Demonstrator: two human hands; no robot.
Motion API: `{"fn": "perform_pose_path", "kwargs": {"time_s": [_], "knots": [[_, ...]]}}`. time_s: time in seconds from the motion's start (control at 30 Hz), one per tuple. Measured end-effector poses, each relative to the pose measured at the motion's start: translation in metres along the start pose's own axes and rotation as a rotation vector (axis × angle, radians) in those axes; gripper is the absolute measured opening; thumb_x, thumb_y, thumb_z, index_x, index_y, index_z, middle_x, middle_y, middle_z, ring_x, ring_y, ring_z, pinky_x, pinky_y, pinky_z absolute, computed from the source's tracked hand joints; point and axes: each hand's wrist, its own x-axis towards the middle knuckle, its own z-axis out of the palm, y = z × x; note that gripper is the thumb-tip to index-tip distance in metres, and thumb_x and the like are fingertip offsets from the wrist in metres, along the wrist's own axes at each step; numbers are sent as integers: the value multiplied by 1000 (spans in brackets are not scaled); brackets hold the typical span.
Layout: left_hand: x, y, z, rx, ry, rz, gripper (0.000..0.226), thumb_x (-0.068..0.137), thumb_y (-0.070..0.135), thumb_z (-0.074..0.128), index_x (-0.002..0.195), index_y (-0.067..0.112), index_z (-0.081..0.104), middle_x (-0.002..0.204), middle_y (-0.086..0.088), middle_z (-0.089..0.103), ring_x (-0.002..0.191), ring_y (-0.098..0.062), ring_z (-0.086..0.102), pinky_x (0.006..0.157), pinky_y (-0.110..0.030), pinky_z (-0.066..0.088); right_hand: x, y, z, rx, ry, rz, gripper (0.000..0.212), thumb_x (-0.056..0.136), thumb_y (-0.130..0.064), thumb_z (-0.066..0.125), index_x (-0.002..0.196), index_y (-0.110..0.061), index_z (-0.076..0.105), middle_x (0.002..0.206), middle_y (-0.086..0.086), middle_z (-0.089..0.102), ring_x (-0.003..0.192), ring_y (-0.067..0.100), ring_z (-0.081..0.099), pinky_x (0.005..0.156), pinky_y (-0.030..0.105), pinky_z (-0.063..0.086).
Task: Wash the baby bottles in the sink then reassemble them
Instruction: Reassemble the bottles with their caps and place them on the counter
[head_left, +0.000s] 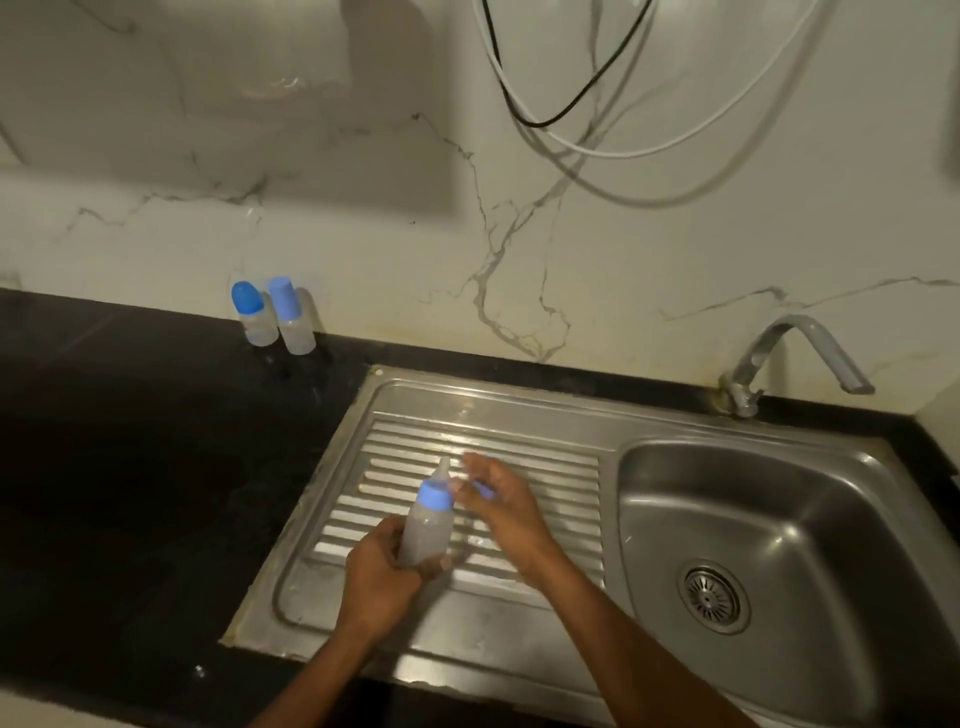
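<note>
Blue collar and clear teat top the bottle (427, 525), gripped at its base by the left hand (382, 577) and tilted toward one o'clock over the drainboard (545, 478). Right hand (496, 499) pinches a blurred blue piece, probably its cap. At ten o'clock, two capped bottles (275, 318) wait by the wall, clear of splashes.

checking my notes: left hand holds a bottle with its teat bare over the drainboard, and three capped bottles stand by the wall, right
Not quite. The head view shows two capped bottles by the wall, not three. The rest holds: the left hand grips a bottle with its teat bare over the drainboard, while the right hand holds what looks like its blue cap.
</note>
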Motion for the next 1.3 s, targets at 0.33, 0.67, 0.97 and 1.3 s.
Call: {"fn": "perform_pose_path", "kwargs": {"time_s": [0.33, 0.67, 0.97, 1.3], "knots": [[-24, 9, -5, -246, -69, -66, 37, 73, -1, 82, 105, 13, 70, 96, 0, 78, 90, -19, 74, 71, -22, 58, 65, 46, -24, -593, 4, -174, 32, 82, 1, 67, 112, -10, 62, 101, 0, 64, 92, 16, 60, 79, 24, 43], [-32, 12, -23, -305, -246, -59, 26, 86, 19, 74, 111, 13, 74, 104, -12, 76, 99, -29, 72, 88, -38, 57, 40, -50, 12, 423, -336, 141, 37, 98, -10, 53, 135, -4, 51, 122, 22, 62, 106, 37, 64, 88, 47, 56], [-34, 24, -29, -313, -294, 4, 27, 90, 25, 72, 112, 10, 74, 103, -13, 75, 99, -31, 72, 91, -47, 57, 4, -53, 17, 265, -337, 76, 32, 100, -13, 52, 132, -14, 54, 121, 17, 61, 100, 30, 65, 80, 44, 57], [-42, 44, -9, -340, -253, 123, 28, 84, 23, 72, 98, -2, 75, 87, -20, 74, 81, -32, 73, 71, -39, 61, -12, -56, -7, 198, -334, 2, 43, 92, -31, 60, 133, -23, 52, 121, 16, 62, 104, 32, 65, 91, 52, 52]]}}
